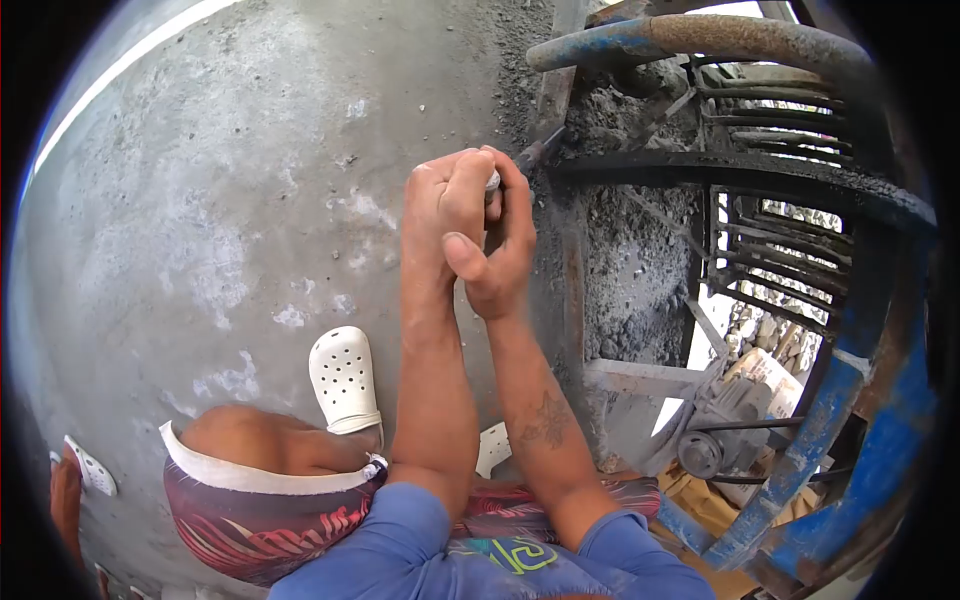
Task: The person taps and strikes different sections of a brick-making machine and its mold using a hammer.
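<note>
Both my hands are together in front of me, above the grey concrete floor. My left hand is closed, its fingers wrapped round a small whitish-grey piece that shows only in part. My right hand curves round the other side of the same piece, fingers bent and thumb towards my left wrist. Most of the piece is hidden between the palms, so I cannot make out what it is.
To the right stands a rusty blue metal frame with dark bars, a motor with a pulley and cardboard beneath. My white clog is below my hands. At the far left, another person's foot wears a white clog.
</note>
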Motion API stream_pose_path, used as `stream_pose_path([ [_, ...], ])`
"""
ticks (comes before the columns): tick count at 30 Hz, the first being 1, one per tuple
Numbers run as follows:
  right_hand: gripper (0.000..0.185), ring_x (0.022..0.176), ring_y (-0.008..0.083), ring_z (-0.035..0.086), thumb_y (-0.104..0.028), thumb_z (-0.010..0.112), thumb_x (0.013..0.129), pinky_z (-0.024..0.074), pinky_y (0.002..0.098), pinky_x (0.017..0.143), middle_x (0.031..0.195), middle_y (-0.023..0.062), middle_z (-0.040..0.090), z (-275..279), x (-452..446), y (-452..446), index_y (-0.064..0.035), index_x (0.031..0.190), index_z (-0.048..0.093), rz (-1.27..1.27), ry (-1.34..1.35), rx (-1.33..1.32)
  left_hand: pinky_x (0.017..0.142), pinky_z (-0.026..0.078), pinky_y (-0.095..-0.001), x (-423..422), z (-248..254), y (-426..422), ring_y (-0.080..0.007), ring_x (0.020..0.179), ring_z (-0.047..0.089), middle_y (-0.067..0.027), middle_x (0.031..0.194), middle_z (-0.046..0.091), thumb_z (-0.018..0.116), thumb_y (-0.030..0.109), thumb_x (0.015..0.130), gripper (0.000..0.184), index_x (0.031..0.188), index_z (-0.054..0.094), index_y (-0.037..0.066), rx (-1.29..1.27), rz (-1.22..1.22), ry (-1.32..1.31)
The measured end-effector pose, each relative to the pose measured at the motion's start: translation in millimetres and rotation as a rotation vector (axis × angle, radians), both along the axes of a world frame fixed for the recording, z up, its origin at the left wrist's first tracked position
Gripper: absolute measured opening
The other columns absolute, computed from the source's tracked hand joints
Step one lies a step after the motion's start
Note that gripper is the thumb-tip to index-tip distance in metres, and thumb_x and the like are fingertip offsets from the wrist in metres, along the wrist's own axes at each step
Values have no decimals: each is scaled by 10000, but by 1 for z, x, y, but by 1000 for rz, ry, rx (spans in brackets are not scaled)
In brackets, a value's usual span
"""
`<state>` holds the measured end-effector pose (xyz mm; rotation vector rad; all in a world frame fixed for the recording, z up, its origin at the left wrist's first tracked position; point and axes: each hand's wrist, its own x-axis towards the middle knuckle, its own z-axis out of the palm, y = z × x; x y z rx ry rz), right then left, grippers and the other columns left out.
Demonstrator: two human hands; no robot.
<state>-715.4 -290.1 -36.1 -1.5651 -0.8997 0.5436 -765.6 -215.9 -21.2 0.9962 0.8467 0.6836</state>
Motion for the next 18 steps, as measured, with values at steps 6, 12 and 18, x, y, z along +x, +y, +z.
stream_pose_path([
  [6, 867, 859, 166, 433, -542, 691, 626, 391, 293, 754, 1027, 94, 442, 30, -9, 9, 11, 1237, 421, 92, -80, -122, 438, 318, -271, -24, 23, 7, -80, 480, 388, -18, 535, 448, 447, 235, 795, 313, 604, 512, -5, -39, 71, -97],
  [12, 743, 968, 207, 461, -363, 684, 714, 400, 343, 839, 1117, 126, 455, -5, 22, 0, 22, 1266, 370, -42, -24, -21, 483, 383, -307, 16, 7, -13, -189, 522, 472, -90, 590, 513, 442, 291, 810, 311, 657, 545, 39, 100, -18, -7],
  [18, 859, 1117, 248, 438, -478, 623, 641, 337, 383, 961, 1184, 136, 440, 22, 31, -26, 9, 1291, 344, -53, -42, -8, 550, 419, -352, 36, 19, -10, -288, 609, 524, -147, 662, 555, 449, 327, 815, 328, 723, 561, 32, 190, 23, 130],
])
